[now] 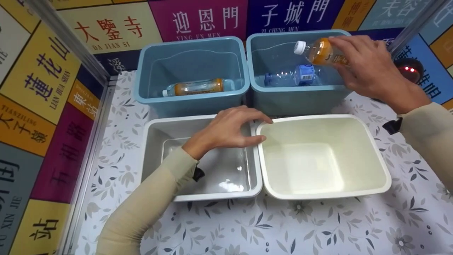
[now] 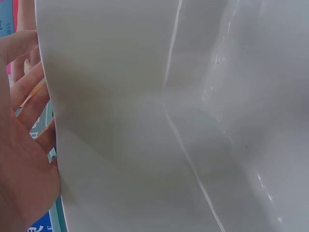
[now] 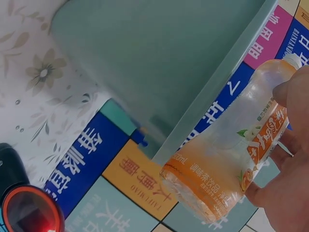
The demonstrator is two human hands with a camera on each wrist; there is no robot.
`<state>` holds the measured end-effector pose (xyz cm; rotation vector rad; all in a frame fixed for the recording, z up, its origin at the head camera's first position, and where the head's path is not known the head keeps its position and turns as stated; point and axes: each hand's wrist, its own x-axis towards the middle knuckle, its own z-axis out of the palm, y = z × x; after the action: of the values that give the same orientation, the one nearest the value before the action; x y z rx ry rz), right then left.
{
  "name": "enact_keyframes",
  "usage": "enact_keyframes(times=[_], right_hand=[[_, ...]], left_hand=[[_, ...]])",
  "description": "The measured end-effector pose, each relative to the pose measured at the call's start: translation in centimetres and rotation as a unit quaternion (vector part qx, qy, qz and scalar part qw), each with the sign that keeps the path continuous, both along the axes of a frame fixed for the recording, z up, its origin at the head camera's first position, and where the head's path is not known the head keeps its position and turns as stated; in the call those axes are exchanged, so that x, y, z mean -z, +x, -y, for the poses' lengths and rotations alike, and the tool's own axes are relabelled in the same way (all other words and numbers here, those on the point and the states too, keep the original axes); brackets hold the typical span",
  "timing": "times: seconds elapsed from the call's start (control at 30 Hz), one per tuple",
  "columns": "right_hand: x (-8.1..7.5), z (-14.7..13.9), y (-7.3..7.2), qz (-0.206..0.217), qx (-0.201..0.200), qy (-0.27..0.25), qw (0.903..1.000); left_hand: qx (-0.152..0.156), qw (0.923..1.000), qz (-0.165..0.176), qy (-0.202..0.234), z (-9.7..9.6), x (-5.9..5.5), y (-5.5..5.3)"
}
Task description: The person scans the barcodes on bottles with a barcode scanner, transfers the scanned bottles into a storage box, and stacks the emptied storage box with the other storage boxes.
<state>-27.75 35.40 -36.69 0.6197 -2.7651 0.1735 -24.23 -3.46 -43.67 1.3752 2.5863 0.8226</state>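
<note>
Above the right blue bin [image 1: 300, 99], my right hand [image 1: 371, 67] grips an orange-labelled drink bottle [image 1: 322, 51] by its body. The bottle is tilted, its white cap pointing left; in the right wrist view its label [image 3: 263, 142] faces the camera. Inside that bin lies a clear bottle with a blue label [image 1: 305, 75]. My left hand [image 1: 231, 129] hovers over the grey-white bin [image 1: 150, 156], fingers extended and holding nothing. Its fingertips are at the left rim of the cream bin [image 1: 318, 196]; whether they touch it I cannot tell.
Another orange-labelled bottle [image 1: 200, 87] lies in the left blue bin [image 1: 191, 105]. All the bins stand close together on a floral tablecloth [image 1: 300, 230]. Printed panels [image 1: 106, 32] rise behind and at the sides. A dark device with red lights [image 1: 408, 70] stands at the right.
</note>
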Motion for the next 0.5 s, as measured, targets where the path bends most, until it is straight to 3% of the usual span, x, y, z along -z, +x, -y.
enact_keyframes(times=[0.5], right_hand=[[-0.4, 3.9, -0.3, -0.025, -0.056, 0.000, 0.9981]], left_hand=[[0.000, 0.9999, 0.015, -0.003, -0.1, -0.1, 0.0]])
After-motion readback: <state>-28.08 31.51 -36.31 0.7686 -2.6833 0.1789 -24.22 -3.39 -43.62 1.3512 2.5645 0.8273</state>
